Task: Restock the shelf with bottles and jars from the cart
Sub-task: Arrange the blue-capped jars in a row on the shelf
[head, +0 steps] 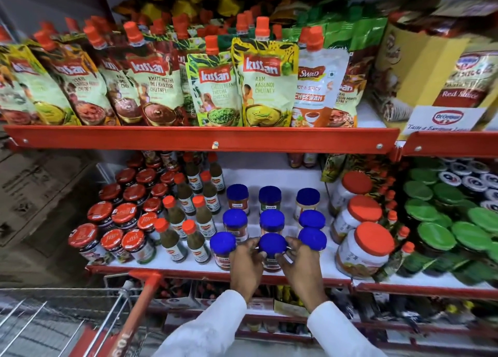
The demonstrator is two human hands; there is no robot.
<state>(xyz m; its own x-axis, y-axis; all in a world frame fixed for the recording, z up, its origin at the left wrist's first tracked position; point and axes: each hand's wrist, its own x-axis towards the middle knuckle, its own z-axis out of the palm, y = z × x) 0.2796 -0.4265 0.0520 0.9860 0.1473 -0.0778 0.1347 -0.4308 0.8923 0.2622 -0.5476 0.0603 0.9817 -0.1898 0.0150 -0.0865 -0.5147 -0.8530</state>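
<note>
A blue-lidded jar (272,245) stands at the front middle of the white shelf (318,273). My left hand (246,265) grips its left side and my right hand (300,267) grips its right side. Other blue-lidded jars surround it: one at its left (223,245), one at its right (312,238), and two more rows behind (272,220). The wire cart (62,324) with a red handle (140,300) sits at the lower left; its contents are not visible.
Red-lidded jars (126,216) and orange-capped sauce bottles (188,216) fill the shelf's left. Large orange-lidded jars (363,238) stand right, green-lidded jars (442,222) beyond. Chutney pouches (215,87) line the red-edged shelf above. Cardboard boxes (35,192) stand at left.
</note>
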